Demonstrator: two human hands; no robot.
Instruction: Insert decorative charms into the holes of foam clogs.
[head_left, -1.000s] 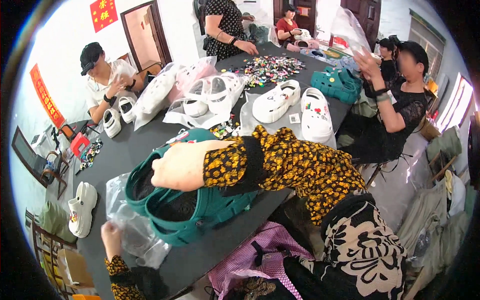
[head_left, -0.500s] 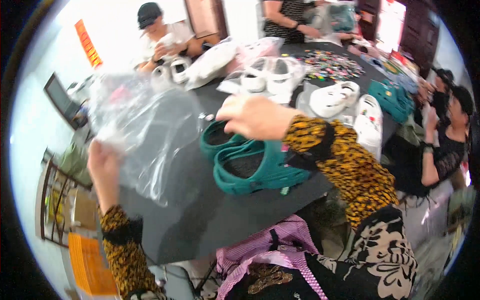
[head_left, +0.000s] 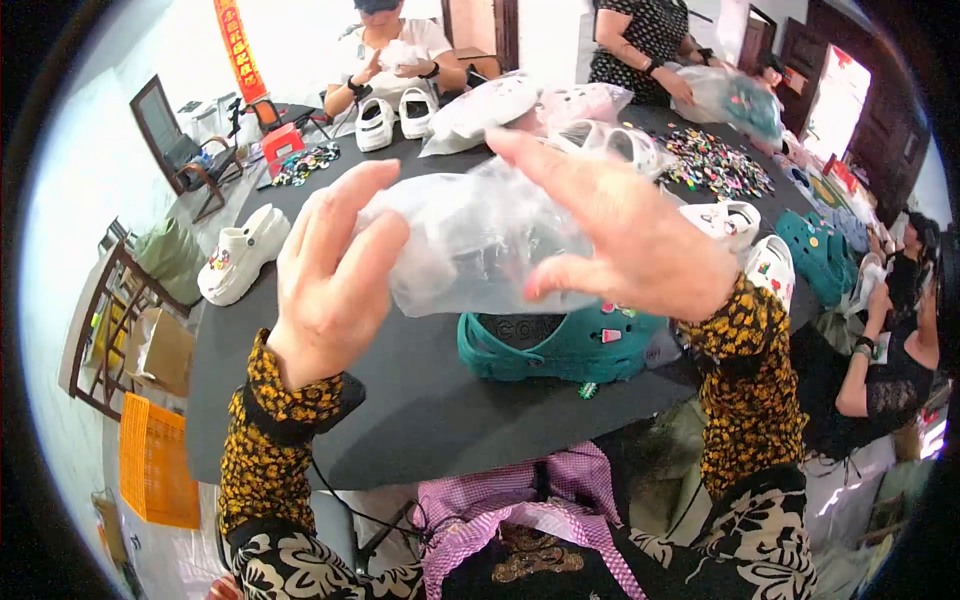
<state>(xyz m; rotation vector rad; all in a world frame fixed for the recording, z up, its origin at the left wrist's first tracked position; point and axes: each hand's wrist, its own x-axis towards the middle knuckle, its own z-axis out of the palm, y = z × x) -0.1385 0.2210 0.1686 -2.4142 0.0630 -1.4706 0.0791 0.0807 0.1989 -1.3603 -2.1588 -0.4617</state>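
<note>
A crumpled clear plastic bag [head_left: 470, 240] is bunched up in the air between my two hands, over the table. My left hand [head_left: 335, 265] has its bent fingers closed on the bag's left end, the thumb hidden. My right hand [head_left: 640, 230] is at the bag's right end, with forefinger and thumb spread wide apart around it. Below the bag, green clogs [head_left: 530, 350] with small charms sit on the dark table; one shows plainly, and the bag and my right hand cover the rest.
White clogs [head_left: 245, 255] stand at the table's left edge, with more [head_left: 725, 222] on the right beside green clogs [head_left: 815, 255]. Loose colourful charms [head_left: 715, 160] lie in a heap farther back. Filled bags [head_left: 490, 112] lie at the back. Co-workers [head_left: 395, 60] are around the table.
My left hand has moved right and the spread-out bag is now bunched between both hands. My right hand has moved right and its fingers have opened. The view has shifted too.
</note>
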